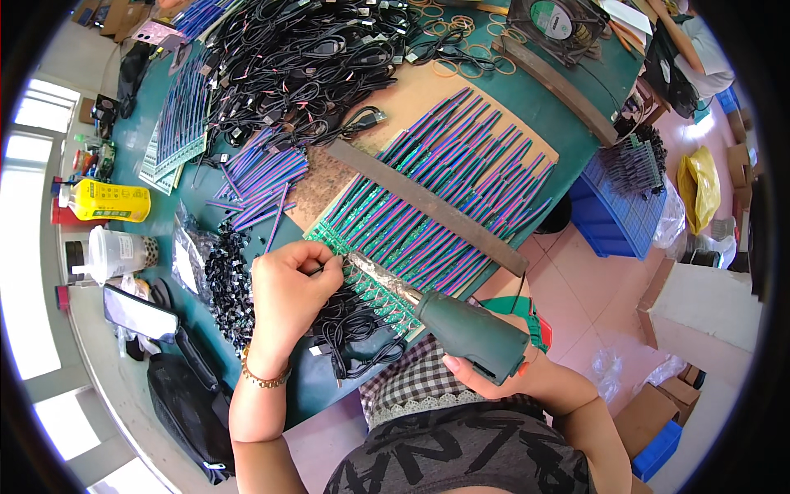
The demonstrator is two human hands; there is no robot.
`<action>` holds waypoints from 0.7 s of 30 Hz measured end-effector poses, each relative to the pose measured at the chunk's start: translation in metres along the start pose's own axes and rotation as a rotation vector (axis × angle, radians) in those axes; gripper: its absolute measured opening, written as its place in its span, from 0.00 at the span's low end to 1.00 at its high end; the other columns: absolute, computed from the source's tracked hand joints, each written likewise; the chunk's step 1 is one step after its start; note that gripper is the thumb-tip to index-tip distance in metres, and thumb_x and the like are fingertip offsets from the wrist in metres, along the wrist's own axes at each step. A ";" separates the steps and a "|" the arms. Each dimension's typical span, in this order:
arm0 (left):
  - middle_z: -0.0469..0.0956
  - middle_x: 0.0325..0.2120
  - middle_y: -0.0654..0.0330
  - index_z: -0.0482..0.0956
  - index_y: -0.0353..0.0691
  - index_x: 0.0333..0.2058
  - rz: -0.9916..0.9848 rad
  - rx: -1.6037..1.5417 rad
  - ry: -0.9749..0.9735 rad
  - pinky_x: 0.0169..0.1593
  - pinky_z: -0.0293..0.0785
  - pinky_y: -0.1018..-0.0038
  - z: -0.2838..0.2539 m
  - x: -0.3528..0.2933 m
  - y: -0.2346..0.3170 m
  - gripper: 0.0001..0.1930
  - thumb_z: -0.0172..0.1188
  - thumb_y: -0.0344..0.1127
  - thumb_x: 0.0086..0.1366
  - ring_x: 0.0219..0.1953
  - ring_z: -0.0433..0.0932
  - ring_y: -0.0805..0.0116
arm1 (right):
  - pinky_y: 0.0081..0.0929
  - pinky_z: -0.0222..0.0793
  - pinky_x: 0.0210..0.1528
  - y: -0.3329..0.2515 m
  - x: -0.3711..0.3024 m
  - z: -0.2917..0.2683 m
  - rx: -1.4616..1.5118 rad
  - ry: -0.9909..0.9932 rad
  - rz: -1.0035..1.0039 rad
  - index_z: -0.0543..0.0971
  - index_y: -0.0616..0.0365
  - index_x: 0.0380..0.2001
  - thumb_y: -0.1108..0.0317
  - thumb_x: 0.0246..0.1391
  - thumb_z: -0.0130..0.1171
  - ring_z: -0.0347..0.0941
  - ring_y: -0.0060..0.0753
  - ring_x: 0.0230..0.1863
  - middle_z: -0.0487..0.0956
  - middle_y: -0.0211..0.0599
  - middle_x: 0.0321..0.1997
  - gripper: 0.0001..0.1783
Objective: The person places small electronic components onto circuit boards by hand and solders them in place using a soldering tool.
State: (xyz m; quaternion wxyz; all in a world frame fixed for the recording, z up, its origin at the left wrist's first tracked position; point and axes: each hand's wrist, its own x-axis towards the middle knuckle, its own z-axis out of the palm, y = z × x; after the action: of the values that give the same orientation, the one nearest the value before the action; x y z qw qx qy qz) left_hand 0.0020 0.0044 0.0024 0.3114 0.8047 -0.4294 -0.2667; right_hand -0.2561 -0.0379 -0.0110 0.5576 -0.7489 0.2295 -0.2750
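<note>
My right hand (481,379) is wrapped round the dark green handle of a soldering iron (473,333). The iron's metal shaft slants up and left, its tip close to my left fingertips. Thumb and fingers pinched, my left hand (288,288) is at the left edge of a row of green circuit boards (383,300). Something dark shows between those fingers, too small to make out. Long purple-and-black strips (461,144) run from the boards away to the upper right. A rusty metal bar (428,206) lies across them. Black cables (354,333) lie just below the boards.
A big heap of black cables (313,66) fills the far side. Small black parts (230,288) are piled left of my left hand. A yellow bottle (107,200), a phone (140,313) and a black bag (185,412) are farther left. A fan (551,25) stands far right.
</note>
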 end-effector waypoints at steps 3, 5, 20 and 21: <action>0.67 0.12 0.75 0.79 0.31 0.22 -0.002 -0.011 -0.001 0.20 0.50 0.85 0.000 0.000 -0.002 0.04 0.64 0.23 0.54 0.17 0.58 0.89 | 0.24 0.73 0.29 0.003 -0.002 0.002 -0.084 -0.031 -0.044 0.78 0.62 0.36 0.76 0.45 0.65 0.77 0.33 0.27 0.78 0.36 0.31 0.12; 0.67 0.12 0.75 0.79 0.31 0.22 0.001 -0.010 -0.005 0.20 0.50 0.85 0.000 0.000 0.000 0.04 0.64 0.24 0.54 0.16 0.58 0.89 | 0.26 0.73 0.28 0.007 -0.009 0.005 -0.029 0.053 -0.058 0.78 0.62 0.35 0.75 0.44 0.65 0.76 0.36 0.27 0.77 0.37 0.31 0.12; 0.70 0.09 0.68 0.81 0.33 0.22 -0.014 0.014 0.015 0.20 0.58 0.82 0.000 0.001 -0.001 0.04 0.65 0.28 0.51 0.14 0.62 0.85 | 0.26 0.70 0.26 0.005 -0.003 0.002 -0.074 -0.034 -0.063 0.78 0.60 0.35 0.74 0.43 0.67 0.75 0.36 0.24 0.75 0.37 0.30 0.14; 0.70 0.10 0.68 0.81 0.33 0.22 -0.009 0.030 0.016 0.20 0.59 0.82 0.000 0.001 0.000 0.04 0.65 0.28 0.51 0.14 0.62 0.85 | 0.26 0.70 0.26 0.006 -0.003 0.002 -0.076 -0.033 -0.064 0.78 0.60 0.35 0.74 0.43 0.67 0.75 0.36 0.24 0.75 0.37 0.30 0.14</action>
State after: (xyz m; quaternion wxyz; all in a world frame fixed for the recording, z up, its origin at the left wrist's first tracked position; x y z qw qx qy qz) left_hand 0.0027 0.0040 0.0025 0.3016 0.8133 -0.4272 -0.2550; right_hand -0.2574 -0.0365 -0.0174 0.5232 -0.7810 0.2064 -0.2715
